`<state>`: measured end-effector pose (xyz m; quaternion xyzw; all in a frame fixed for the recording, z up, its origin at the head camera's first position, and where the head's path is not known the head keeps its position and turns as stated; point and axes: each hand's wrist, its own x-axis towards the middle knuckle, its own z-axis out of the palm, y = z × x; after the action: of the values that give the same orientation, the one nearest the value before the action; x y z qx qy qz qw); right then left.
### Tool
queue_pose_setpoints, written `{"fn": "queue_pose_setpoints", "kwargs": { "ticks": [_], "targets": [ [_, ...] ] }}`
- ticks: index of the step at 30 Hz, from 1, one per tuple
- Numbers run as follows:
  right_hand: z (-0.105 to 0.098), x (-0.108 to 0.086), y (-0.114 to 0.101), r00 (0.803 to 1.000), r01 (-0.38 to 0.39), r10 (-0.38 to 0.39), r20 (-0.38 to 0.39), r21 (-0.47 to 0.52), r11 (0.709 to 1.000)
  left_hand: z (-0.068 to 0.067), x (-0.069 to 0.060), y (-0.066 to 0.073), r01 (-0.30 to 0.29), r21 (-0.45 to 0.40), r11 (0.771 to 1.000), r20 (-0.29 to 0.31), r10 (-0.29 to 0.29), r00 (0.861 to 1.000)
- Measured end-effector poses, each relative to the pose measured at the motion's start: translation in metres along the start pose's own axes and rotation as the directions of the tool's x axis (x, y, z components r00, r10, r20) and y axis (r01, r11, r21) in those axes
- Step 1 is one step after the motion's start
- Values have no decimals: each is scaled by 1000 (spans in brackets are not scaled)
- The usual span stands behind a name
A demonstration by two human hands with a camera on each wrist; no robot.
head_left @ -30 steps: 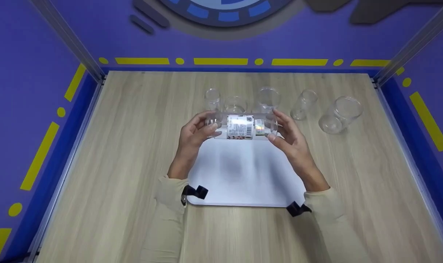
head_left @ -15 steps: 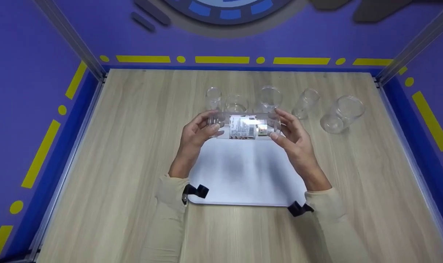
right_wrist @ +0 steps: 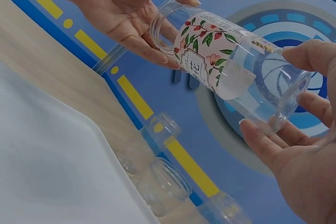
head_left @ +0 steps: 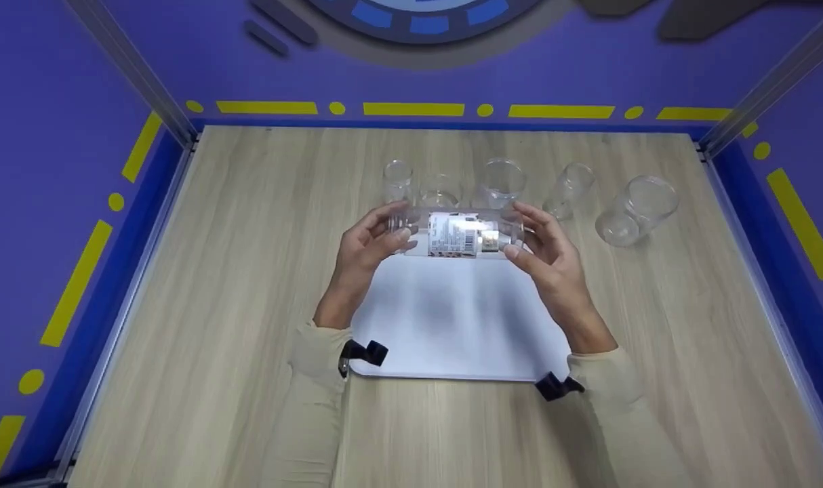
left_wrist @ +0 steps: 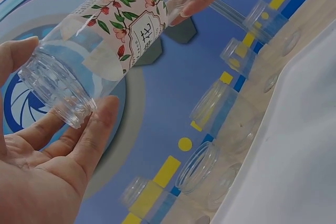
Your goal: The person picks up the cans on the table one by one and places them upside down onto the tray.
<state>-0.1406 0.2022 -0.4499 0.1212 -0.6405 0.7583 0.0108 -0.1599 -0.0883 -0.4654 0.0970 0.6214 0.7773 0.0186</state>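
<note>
A clear jar is held sideways in the air over a white tray. It has a threaded mouth and a floral paper label; a white barcode label and a small shiny sticker face the head camera. My left hand holds the threaded mouth end between thumb and fingers. At the base end, my right hand grips with its thumb in front and fingers behind. In the right wrist view, the inside of the jar looks clear.
Behind the tray stand clear jars: a slim one, a short wide one and a wider one. To the right are another slim jar and a large jar. Blue panels wall the wooden table.
The jar has rolled slightly in my hands, shifting the glare on its label and sticker. Both hands keep their grip, and the whole head view has shifted a little.
</note>
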Motion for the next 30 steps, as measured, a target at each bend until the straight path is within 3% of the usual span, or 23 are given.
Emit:
{"fn": "queue_pose_setpoints", "kwargs": {
  "ticks": [19,26,30],
  "targets": [
    [-5,0,-3,1000,1,-1,-11,-22,1000,0,1,4,-4,95,995,5,4,1000],
    [-9,1,-3,999,23,-24,-25,-42,999,-4,2,3,-21,109,994,-52,27,998],
    [-13,2,-4,999,36,-38,-29,-58,998,-10,2,2,-24,177,984,-95,41,995]
  ]
}}
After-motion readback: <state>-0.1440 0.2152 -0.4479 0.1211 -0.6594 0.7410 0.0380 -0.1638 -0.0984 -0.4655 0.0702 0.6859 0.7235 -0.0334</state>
